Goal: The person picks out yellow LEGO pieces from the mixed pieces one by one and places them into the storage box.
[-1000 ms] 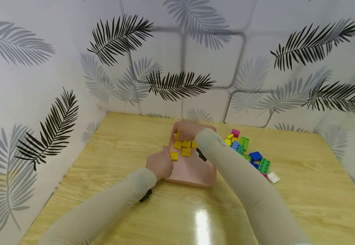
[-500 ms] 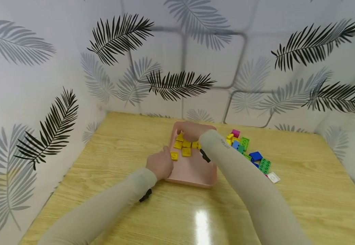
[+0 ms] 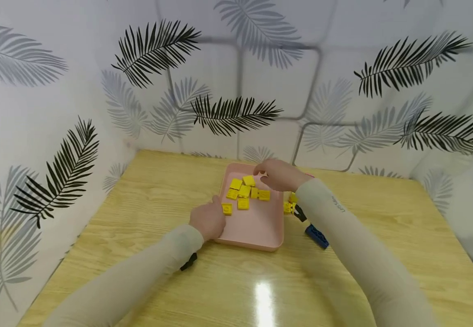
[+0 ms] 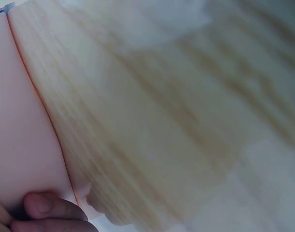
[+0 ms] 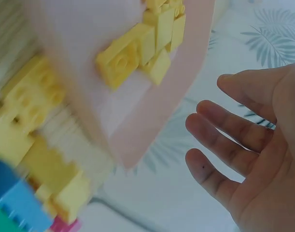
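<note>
My left hand [image 3: 208, 220] grips the left rim of a pink tray [image 3: 253, 231]. In the left wrist view its fingers [image 4: 53, 208] curl over the tray's wall [image 4: 29, 116], with the thumb side hidden. Inside the tray, toward its far half, several yellow toy bricks [image 3: 243, 191] lie loosely together, some stud side down. Over the tray's far right corner hovers my right hand [image 3: 279, 175]. The right wrist view shows that hand [image 5: 253, 135] with nothing in it, its fingers apart and slightly bent.
Right of the tray, partly hidden by my right arm, lies a pile of loose bricks: yellow ones [image 3: 288, 207], a dark blue one [image 3: 316, 237], and a light blue one [image 5: 29, 208] beside a pink one [image 5: 65, 224]. A patterned wall [image 3: 236, 141] stands behind the table.
My right hand has risen from among the yellow bricks at the tray's far side and moved right, uncovering them. My left hand keeps its grip on the rim. The head view has shifted slightly.
</note>
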Demonstrator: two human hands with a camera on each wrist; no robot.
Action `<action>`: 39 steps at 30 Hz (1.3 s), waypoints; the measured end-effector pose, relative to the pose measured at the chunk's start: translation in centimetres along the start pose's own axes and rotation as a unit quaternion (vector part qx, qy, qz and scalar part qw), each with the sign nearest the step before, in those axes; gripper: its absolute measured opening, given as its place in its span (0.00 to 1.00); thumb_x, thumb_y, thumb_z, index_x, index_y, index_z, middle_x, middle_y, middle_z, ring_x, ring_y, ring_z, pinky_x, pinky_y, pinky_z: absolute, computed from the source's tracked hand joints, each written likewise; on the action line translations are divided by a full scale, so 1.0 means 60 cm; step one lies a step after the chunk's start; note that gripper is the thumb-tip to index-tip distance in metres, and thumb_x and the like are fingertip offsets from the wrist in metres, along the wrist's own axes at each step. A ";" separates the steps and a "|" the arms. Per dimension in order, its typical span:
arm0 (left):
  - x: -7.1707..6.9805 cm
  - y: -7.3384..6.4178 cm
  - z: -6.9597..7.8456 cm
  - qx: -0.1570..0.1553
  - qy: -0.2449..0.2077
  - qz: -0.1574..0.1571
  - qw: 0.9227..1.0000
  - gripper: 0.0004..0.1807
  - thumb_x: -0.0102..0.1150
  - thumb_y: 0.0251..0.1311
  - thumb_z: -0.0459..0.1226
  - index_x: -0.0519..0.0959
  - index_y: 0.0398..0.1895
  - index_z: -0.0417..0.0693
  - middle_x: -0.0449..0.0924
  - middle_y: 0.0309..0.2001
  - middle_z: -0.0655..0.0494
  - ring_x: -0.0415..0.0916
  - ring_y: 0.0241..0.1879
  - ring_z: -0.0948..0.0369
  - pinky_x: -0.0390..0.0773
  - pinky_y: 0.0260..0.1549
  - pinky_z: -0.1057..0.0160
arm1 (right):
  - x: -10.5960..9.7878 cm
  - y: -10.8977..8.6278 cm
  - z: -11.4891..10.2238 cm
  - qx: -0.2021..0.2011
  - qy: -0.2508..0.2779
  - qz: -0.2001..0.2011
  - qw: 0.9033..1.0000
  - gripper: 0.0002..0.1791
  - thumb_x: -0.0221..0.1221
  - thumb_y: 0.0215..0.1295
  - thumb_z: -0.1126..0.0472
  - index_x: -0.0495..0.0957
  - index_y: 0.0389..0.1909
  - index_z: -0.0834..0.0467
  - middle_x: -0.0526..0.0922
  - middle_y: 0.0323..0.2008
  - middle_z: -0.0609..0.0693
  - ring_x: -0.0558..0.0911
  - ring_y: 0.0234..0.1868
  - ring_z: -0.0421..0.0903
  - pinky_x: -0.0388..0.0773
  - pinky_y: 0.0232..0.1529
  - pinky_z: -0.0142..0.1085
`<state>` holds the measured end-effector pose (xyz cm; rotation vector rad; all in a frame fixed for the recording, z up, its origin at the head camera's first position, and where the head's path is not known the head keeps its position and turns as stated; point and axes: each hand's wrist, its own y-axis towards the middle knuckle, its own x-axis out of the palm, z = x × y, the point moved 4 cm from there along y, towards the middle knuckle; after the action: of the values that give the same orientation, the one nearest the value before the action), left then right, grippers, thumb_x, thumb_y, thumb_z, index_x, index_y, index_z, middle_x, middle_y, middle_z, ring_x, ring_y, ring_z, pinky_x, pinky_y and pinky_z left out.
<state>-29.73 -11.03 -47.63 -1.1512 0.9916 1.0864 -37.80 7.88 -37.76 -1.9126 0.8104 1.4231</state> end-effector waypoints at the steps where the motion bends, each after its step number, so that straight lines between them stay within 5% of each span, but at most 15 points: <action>1: 0.000 -0.001 0.001 0.001 -0.001 -0.001 1.000 0.33 0.51 0.72 0.42 0.56 0.73 0.33 0.76 0.22 0.51 0.73 0.18 0.58 0.74 0.18 0.60 | 0.000 -0.012 0.006 0.004 0.000 0.004 1.000 0.17 0.55 0.74 0.64 0.79 0.61 0.58 0.82 0.59 0.56 0.79 0.60 0.54 0.74 0.62 0.49; 8: 0.010 0.000 0.000 0.008 0.005 -0.001 1.000 0.34 0.50 0.72 0.41 0.56 0.74 0.33 0.75 0.21 0.51 0.73 0.17 0.58 0.73 0.17 0.61 | 0.019 -0.079 0.046 0.035 -0.012 0.004 0.999 0.16 0.59 0.71 0.64 0.82 0.57 0.57 0.85 0.52 0.54 0.82 0.49 0.50 0.79 0.54 0.46; 14: 0.016 -0.006 -0.009 0.001 -0.003 -0.007 1.000 0.35 0.50 0.72 0.41 0.53 0.75 0.32 0.75 0.22 0.51 0.73 0.19 0.58 0.73 0.18 0.60 | 0.044 -0.103 0.057 0.056 -0.022 -0.035 0.998 0.15 0.61 0.69 0.62 0.83 0.55 0.57 0.84 0.34 0.49 0.77 0.31 0.44 0.79 0.40 0.40; 22: 0.011 -0.004 -0.013 -0.004 0.001 0.002 1.000 0.35 0.53 0.70 0.41 0.55 0.74 0.33 0.76 0.21 0.52 0.73 0.18 0.58 0.72 0.18 0.61 | 0.052 -0.093 0.057 0.035 -0.019 -0.062 0.997 0.18 0.63 0.67 0.62 0.82 0.56 0.63 0.85 0.47 0.55 0.82 0.46 0.49 0.80 0.53 0.46; 39: -0.003 -0.001 0.006 -0.003 0.008 -0.012 1.000 0.35 0.53 0.70 0.41 0.55 0.73 0.33 0.76 0.21 0.52 0.73 0.18 0.58 0.73 0.19 0.61 | 0.068 -0.097 0.092 0.065 0.020 -0.074 0.995 0.19 0.60 0.69 0.63 0.80 0.58 0.62 0.84 0.54 0.58 0.83 0.55 0.54 0.77 0.59 0.51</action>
<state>-29.67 -10.71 -47.42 -1.1758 0.9844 1.0625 -35.61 15.36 -42.31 -1.8655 0.7449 1.2176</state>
